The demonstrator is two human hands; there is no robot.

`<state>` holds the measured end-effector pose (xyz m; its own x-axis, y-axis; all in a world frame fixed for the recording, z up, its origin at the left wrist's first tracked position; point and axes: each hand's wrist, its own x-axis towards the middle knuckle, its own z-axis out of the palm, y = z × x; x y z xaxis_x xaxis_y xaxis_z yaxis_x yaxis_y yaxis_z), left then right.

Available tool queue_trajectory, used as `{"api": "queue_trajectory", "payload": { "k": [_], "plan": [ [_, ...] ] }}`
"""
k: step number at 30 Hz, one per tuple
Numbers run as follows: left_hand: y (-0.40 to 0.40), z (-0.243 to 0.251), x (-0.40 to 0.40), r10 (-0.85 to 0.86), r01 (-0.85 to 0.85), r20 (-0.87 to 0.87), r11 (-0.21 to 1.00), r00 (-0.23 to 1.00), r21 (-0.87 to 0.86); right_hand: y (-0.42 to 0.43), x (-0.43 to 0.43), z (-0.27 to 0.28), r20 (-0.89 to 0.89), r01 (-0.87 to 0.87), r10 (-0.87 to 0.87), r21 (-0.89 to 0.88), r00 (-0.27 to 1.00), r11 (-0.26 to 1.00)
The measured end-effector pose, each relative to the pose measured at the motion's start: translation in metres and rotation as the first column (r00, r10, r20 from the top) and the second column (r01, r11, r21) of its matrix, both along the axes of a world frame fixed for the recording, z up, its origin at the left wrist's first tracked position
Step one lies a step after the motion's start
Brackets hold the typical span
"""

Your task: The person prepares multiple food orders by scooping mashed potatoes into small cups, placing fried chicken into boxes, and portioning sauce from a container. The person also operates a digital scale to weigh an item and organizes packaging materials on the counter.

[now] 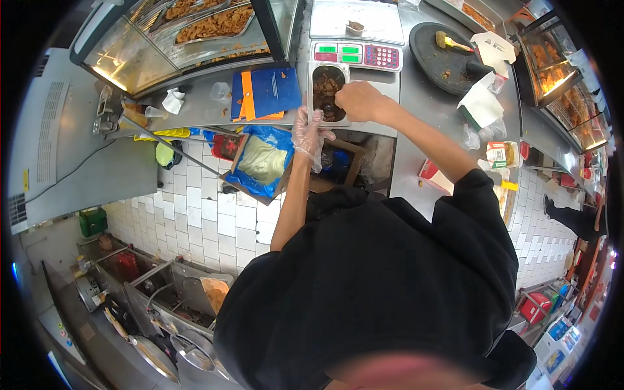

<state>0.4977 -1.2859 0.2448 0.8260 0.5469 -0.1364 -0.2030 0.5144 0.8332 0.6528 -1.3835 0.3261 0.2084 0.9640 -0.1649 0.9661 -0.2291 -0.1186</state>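
A rectangular metal pan (pixel 347 73) with dark brown food (pixel 326 87) in it lies at the counter's front edge, just before the scale. My left hand (pixel 307 134), in a clear plastic glove, is at the pan's near left corner, some fingers over its rim. Whether it grips the pan is unclear. Bare and curled, my right hand (pixel 360 101) reaches over the pan's right side; what its fingers hold is hidden. On the white platform of the digital scale (pixel 358 56) stands a small cup (pixel 355 29) with brown food in it.
Left of the pan lie blue and orange folders (pixel 267 92), below a glass warming case (pixel 195 58) of fried food. A round dark board (pixel 434 63) with a brush (pixel 451 43) and an open paper box (pixel 482 102) are to the right. A blue-lined box (pixel 261 163) sits below the counter.
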Motion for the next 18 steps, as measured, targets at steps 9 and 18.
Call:
{"api": "queue_trajectory", "payload": {
  "k": [9, 18],
  "plan": [
    [-0.007, -0.006, -0.011, -0.004, 0.004, 0.000, 0.999, 1.000, 0.039, -0.048, 0.042, -0.036, -0.832, 0.293, -0.374, -0.268, 0.409, 0.918],
    [-0.006, 0.008, -0.011, 0.021, -0.023, 0.042, 0.998, 0.999, 0.055, -0.083, 0.047, -0.047, -0.933, 0.447, -0.361, -0.326, -0.008, 0.833]
  ]
}}
